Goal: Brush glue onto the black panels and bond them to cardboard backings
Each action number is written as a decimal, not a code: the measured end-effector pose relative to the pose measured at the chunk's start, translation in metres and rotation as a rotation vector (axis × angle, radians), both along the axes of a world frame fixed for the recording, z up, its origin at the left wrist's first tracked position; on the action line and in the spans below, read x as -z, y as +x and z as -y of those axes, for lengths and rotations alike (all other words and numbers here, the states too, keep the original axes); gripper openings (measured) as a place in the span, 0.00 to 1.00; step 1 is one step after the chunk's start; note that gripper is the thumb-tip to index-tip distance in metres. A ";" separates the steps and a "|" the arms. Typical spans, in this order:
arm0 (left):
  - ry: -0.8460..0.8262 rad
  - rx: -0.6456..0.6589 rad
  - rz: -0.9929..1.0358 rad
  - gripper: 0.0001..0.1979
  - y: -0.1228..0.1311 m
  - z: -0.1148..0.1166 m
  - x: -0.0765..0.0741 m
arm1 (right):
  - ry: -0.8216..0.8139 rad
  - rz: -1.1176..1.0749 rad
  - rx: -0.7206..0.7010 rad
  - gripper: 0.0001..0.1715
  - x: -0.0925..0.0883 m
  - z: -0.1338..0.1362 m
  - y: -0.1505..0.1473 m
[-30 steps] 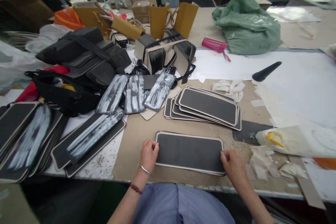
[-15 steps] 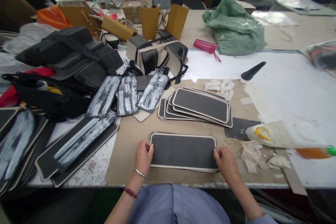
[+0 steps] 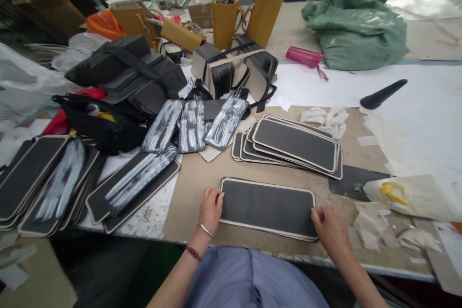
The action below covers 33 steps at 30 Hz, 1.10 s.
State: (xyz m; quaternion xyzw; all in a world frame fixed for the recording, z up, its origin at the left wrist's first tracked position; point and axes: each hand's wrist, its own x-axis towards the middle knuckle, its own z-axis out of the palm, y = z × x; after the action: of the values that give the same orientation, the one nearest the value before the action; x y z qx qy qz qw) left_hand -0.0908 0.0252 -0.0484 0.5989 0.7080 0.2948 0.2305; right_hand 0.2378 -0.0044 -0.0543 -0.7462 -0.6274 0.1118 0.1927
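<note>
A dark rectangular panel point(image 3: 267, 208) with rounded corners and a beige border lies flat on the brown board in front of me. My left hand point(image 3: 211, 207) pinches its left edge, fingers closed. At the opposite short end, my right hand point(image 3: 329, 224) grips the right edge between thumb and fingers. Another panel's edge shows just beneath it. Just behind lies a fanned stack of similar panels point(image 3: 296, 144). To the left, dark pieces streaked with white point(image 3: 192, 126) lie side by side, and one streaked strip point(image 3: 140, 180) rests across two bordered panels.
More panels point(image 3: 32, 178) are piled at the far left beside a black bag point(image 3: 104, 125). A strapped bundle of pieces point(image 3: 231, 70) stands behind. On the right are a black tapered tool point(image 3: 383, 95), crumpled scraps point(image 3: 375, 225), a pink pouch point(image 3: 305, 57) and a green sack point(image 3: 361, 29).
The view has swung left, so things appear further right. Both hands still hold the panel by its short ends, and its right end appears tilted slightly nearer to me.
</note>
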 end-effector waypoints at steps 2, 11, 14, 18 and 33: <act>0.015 0.018 -0.002 0.06 -0.001 0.001 0.001 | -0.006 -0.007 0.010 0.18 0.000 0.000 0.000; 0.137 0.158 -0.110 0.07 -0.009 0.013 -0.005 | -0.019 -0.012 0.043 0.21 0.000 -0.002 -0.002; 0.218 0.209 -0.270 0.14 -0.004 0.018 -0.008 | 0.000 -0.021 0.050 0.21 -0.002 -0.001 -0.003; 0.242 0.388 -0.360 0.20 0.016 0.014 -0.010 | 0.023 -0.041 0.055 0.22 -0.003 0.001 -0.005; 0.067 0.588 -0.588 0.29 0.043 0.001 0.003 | 0.019 0.041 0.185 0.26 -0.007 0.007 -0.001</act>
State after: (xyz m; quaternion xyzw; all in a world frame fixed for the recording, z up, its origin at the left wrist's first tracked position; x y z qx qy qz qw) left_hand -0.0481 0.0241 -0.0516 0.8414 0.5326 0.0554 0.0733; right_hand 0.2369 -0.0118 -0.0475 -0.8012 -0.5607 0.0721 0.1963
